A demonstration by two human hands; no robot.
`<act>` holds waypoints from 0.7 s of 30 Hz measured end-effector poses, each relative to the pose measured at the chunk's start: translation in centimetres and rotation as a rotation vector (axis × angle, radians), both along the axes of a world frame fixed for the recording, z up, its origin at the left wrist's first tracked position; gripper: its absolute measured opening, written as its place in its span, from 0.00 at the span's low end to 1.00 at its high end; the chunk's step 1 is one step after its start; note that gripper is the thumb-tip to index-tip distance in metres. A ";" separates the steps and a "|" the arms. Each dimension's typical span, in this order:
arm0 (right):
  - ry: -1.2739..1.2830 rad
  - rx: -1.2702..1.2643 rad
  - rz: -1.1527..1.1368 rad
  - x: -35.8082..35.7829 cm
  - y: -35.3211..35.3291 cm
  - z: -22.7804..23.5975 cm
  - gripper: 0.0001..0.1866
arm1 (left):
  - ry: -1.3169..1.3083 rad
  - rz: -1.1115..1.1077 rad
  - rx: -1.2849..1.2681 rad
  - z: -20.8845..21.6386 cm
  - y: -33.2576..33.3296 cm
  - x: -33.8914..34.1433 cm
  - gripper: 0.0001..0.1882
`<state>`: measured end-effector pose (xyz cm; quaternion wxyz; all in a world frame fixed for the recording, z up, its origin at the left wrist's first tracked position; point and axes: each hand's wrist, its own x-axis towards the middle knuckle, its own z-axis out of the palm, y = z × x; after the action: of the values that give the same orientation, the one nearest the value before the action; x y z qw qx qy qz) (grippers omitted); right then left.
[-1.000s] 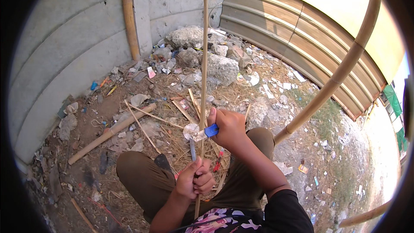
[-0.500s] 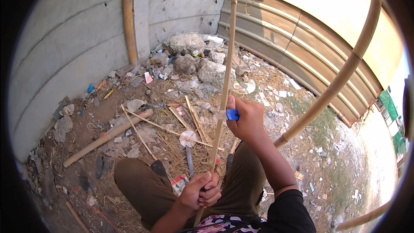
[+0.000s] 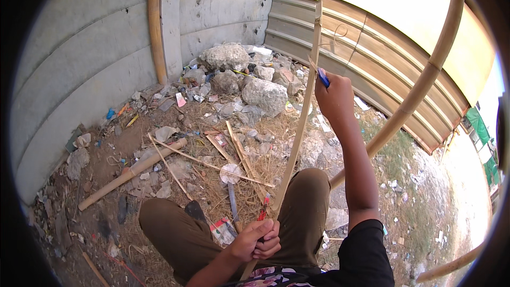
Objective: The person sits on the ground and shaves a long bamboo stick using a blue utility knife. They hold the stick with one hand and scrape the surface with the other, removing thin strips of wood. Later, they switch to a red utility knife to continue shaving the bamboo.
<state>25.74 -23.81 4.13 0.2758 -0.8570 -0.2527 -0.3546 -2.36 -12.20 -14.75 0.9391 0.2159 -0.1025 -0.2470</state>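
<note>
A long, pale bamboo strip (image 3: 300, 146) rises from my lap toward the metal siding, its top leaning to the right. My left hand (image 3: 258, 239) is closed around the strip's lower part, near my knees. Something small and red (image 3: 262, 214) shows just above those fingers, but I cannot make out what it is. Farther up, my right hand (image 3: 334, 95) grips a blue-handled cutting tool (image 3: 323, 77), mostly covered by the fingers. The tool's tip lies close beside the strip; I cannot tell whether they touch. A thin curled shaving (image 3: 340, 34) hangs near the strip's top.
Between my feet lies a long flat blade (image 3: 234, 205), with split bamboo pieces (image 3: 241, 151) beyond it. A bamboo pole (image 3: 133, 172) rests on the littered ground at left. Another thick pole (image 3: 406, 109) slants up at right. Rocks (image 3: 264, 95) sit before the concrete wall (image 3: 90, 48).
My right hand has moved up and away along the strip with the blue-handled tool. The strip's top has swung to the right, while my left hand keeps its hold and shifts slightly.
</note>
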 end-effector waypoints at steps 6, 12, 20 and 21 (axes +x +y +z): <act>-0.039 -0.327 0.390 -10.5 -0.7 -9.2 0.18 | -0.047 0.154 0.020 0.6 1.1 0.2 0.23; -0.088 -0.289 0.373 -11.7 -1.4 -10.6 0.18 | -0.009 0.097 0.007 0.7 0.8 -0.2 0.23; -0.256 -0.254 0.253 -9.9 1.2 -8.6 0.18 | -0.035 0.121 -0.042 0.7 1.5 -0.3 0.23; -0.275 -0.236 0.265 -9.6 1.6 -8.4 0.18 | -0.037 0.127 -0.047 0.7 1.6 -0.3 0.23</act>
<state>16.10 -22.17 -4.30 0.1806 -0.7863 -0.4378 -0.3967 -2.64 -10.62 -14.01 0.9556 0.2046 -0.1117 -0.1803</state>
